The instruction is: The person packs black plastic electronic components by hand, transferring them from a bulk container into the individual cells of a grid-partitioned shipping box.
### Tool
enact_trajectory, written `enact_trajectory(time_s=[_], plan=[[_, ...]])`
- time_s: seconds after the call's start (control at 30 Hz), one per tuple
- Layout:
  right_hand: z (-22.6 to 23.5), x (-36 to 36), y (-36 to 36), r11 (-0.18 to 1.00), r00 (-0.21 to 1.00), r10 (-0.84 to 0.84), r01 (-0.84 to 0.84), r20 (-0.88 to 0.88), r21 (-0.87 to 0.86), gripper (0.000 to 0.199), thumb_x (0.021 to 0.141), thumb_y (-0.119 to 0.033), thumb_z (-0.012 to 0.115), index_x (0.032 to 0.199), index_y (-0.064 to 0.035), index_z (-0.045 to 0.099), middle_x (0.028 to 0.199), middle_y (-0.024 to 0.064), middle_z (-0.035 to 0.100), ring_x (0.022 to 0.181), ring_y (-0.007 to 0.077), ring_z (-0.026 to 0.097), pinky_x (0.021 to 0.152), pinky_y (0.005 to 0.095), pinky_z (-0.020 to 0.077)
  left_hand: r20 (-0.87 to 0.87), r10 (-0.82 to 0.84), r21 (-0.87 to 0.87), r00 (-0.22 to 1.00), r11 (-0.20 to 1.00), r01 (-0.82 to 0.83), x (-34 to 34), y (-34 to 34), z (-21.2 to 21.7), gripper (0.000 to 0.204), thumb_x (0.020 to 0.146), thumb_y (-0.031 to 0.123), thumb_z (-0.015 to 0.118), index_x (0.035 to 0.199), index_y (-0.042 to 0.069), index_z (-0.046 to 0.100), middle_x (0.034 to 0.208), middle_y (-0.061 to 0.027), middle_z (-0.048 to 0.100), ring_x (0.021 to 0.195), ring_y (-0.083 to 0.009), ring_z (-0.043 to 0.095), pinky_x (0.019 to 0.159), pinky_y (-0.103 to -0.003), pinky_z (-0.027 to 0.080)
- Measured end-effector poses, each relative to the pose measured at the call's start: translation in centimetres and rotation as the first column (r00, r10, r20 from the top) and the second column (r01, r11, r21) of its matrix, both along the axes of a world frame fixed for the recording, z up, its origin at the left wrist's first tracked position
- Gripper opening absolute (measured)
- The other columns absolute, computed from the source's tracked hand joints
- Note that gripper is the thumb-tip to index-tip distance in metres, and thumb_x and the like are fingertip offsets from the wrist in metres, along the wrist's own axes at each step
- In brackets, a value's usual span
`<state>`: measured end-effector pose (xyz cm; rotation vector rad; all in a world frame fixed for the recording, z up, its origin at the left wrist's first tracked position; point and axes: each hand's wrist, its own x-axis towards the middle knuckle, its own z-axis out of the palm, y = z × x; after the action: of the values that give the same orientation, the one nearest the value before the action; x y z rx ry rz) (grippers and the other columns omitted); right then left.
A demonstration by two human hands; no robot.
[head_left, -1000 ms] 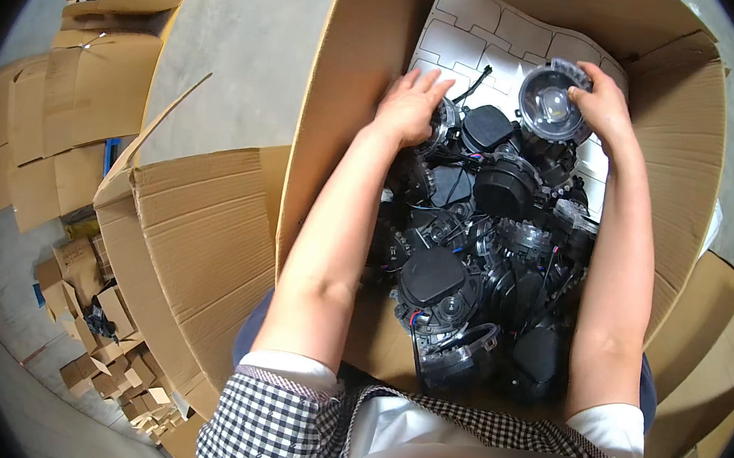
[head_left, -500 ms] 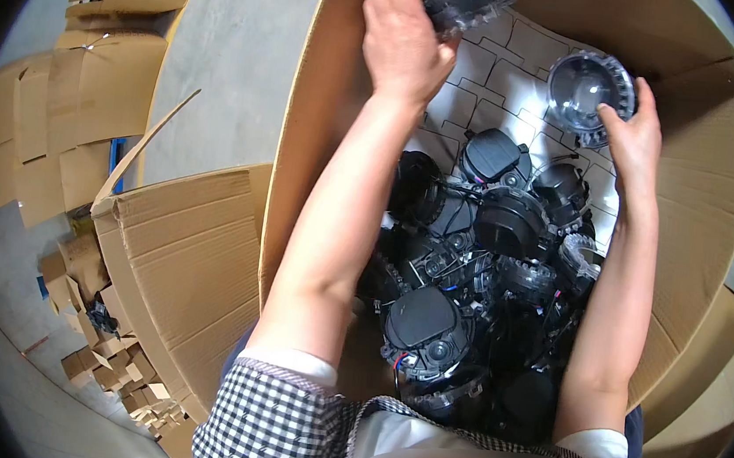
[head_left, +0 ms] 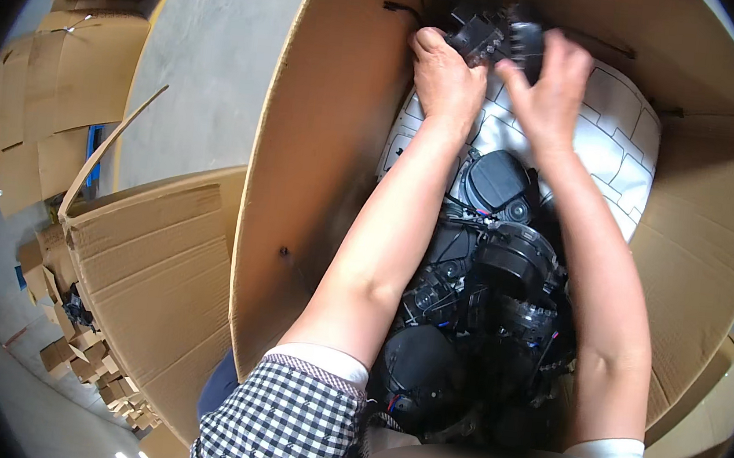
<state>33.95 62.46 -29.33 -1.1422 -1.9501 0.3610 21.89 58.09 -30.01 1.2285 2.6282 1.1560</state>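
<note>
Concrete floor (head_left: 217, 47) and flattened cardboard (head_left: 56, 67) surround a tall cardboard box (head_left: 319, 180) filled with black plastic lamp housings (head_left: 483, 311). Both hands are raised near its far wall: left hand (head_left: 446, 78) and right hand (head_left: 548, 92) grip one black housing part (head_left: 492, 29) together, above white padding (head_left: 616, 120).

- Bare grey concrete floor (head_left: 211, 55), brightly lit.
- Flattened cardboard sheets (head_left: 64, 76) stacked at left.
- Small cardboard boxes (head_left: 76, 356) heaped at lower left.
- A blue object (head_left: 94, 154) behind the cardboard.
</note>
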Motion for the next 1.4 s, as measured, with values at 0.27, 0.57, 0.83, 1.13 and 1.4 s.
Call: enact_trajectory(time_s=[0.27,0.57,0.83,1.13,1.4], plan=[[-2.5,-0.2,-1.4,0.988,0.985,0.130,-0.139,-0.113,-0.070,0.048,0.074,-0.011,0.075,0.118,-0.0069,0.058,0.120,0.0170,0.048,0.113,0.0363,0.048,0.098,0.0436,0.0425,0.017,-0.195,-0.277,0.981,0.942,0.192,-2.3,-1.2,3.8,0.059,0.070,0.028,0.083,0.105,-0.005,0.047,0.102,-0.0261,0.061,0.091,-0.0403,0.066,0.077,-0.044,0.056],[-2.6,-2.5,-1.4,0.995,0.998,0.011,-0.018,-0.070,-0.102,0.068,0.074,-0.027,0.079,0.127,0.0006,0.046,0.123,0.0222,0.046,0.115,0.0398,0.044,0.101,0.0472,0.0371,0.083,-0.206,0.149,0.975,0.970,0.193,-2.9,-1.1,1.5,0.057,0.082,0.035,0.076,0.117,-0.002,0.049,0.092,-0.0251,0.066,0.085,-0.0418,0.066,0.072,-0.046,0.053],[-3.2,-1.6,0.8,0.862,0.955,-0.290,0.236,-0.055,-0.449,0.095,0.066,-0.045,0.082,0.132,0.0039,0.035,0.125,0.0278,0.049,0.117,0.0408,0.048,0.101,0.0463,0.0372,0.169,-0.242,0.245,0.956,0.949,0.197,-2.2,-0.9,1.0,0.058,0.074,0.034,0.083,0.114,0.003,0.054,0.096,-0.0159,0.067,0.084,-0.0338,0.065,0.075,-0.040,0.053],[-4.2,-1.2,-2.4,0.852,0.914,0.066,-0.260,-0.401,-0.454,0.081,0.084,-0.038,0.072,0.133,0.0067,0.026,0.120,0.0330,0.050,0.109,0.0458,0.056,0.095,0.0465,0.0453,-0.094,-0.131,0.174,0.987,0.974,0.146,-2.2,-0.7,1.5,0.056,0.079,0.051,0.074,0.102,0.002,0.058,0.088,-0.0151,0.066,0.078,-0.0326,0.065,0.068,-0.040,0.053],[-3.2,-2.4,-2.8,0.949,0.985,0.035,-0.085,-0.167,-0.303,0.076,0.085,-0.016,0.067,0.138,0.0072,0.017,0.132,0.0360,0.035,0.114,0.0513,0.049,0.094,0.0513,0.0455,-0.277,-0.081,-0.029,0.957,0.997,0.076,-0.9,-0.4,3.2,0.047,0.085,0.051,0.067,0.102,0.007,0.062,0.101,-0.0131,0.063,0.088,-0.0336,0.063,0.074,-0.042,0.051]])
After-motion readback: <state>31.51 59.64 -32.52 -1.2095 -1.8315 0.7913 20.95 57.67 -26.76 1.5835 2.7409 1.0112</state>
